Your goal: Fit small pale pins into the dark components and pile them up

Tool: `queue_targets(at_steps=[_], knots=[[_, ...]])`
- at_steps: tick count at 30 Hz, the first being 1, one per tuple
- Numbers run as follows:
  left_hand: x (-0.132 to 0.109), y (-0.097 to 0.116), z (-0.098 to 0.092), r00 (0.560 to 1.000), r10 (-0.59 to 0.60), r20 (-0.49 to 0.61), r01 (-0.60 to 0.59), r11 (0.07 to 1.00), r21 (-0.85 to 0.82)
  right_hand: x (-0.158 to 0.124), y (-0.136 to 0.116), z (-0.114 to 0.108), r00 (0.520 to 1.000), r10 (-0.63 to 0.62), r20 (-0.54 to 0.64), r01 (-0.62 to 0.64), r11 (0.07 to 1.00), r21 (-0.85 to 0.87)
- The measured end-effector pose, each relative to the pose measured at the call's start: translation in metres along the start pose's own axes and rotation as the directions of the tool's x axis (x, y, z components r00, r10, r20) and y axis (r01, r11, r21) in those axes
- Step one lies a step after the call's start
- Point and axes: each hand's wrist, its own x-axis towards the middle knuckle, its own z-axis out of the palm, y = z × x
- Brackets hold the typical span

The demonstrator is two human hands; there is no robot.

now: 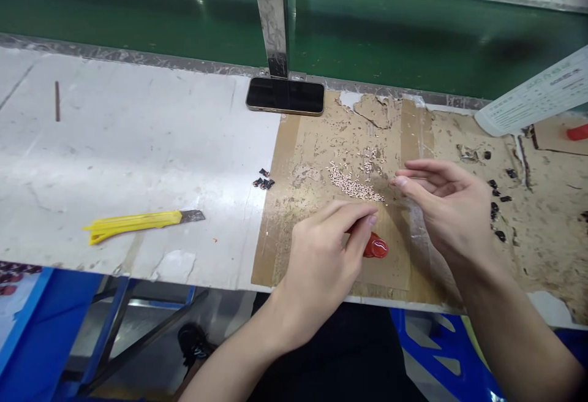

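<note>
Small pale chips [353, 184] lie in a loose strip on cardboard [294, 230]. Right grip [448, 212] open, empty, just beside them; left grip [321, 267] curled above a glossy red blob [375, 246], hold unclear.

My left hand [321, 261] is above the tabletop [138, 144], with its fingers [353, 221] bent and closed together, pointing to the right. My right hand [443, 212] is also above the tabletop, more to the right, and its fingers [427, 175] are loosely curved and a little open. The fingertips of two hands are near, not touching. Both bare forearms [234, 359] come from the near edge of the tabletop.
</note>
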Motion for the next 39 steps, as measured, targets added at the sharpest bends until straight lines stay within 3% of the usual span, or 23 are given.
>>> queue_targets(at_steps=[4, 8, 12, 15, 21, 28, 35, 39], knots=[[0.000, -0.001, 0.008, 0.985, 0.168, -0.050, -0.164, 0.984, 0.075, -0.021, -0.011, -0.004, 0.972, 0.197, 0.127, -0.227, 0.928, 0.295], [-0.004, 0.002, 0.012, 0.960, 0.274, -0.054, -0.268, 0.958, 0.101, -0.045, -0.023, -0.001, 0.938, 0.264, 0.223, -0.335, 0.853, 0.400], [-0.009, 0.007, 0.010, 0.966, 0.258, -0.006, -0.254, 0.955, 0.151, -0.065, -0.022, 0.001, 0.969, 0.196, 0.151, -0.241, 0.882, 0.404], [-0.014, 0.011, 0.008, 0.968, 0.252, 0.022, -0.250, 0.942, 0.221, -0.079, -0.019, -0.002, 0.988, 0.120, 0.096, -0.144, 0.939, 0.313], [-0.025, 0.009, 0.009, 0.975, 0.220, -0.002, -0.216, 0.957, 0.192, -0.095, -0.024, -0.009, 0.989, -0.011, 0.145, -0.006, 0.994, 0.112], [-0.041, 0.005, 0.007, 0.972, 0.230, 0.055, -0.235, 0.960, 0.149, -0.099, -0.028, -0.013, 0.956, -0.042, 0.292, 0.036, 0.999, 0.023], [-0.058, 0.005, 0.006, 0.959, 0.260, 0.111, -0.274, 0.951, 0.141, -0.115, -0.026, -0.016, 0.967, -0.080, 0.241, 0.091, 0.995, -0.038], [-0.062, 0.004, 0.006, 0.955, 0.245, 0.165, -0.271, 0.949, 0.161, -0.118, -0.026, -0.017, 0.959, -0.060, 0.278, 0.084, 0.994, -0.075]])
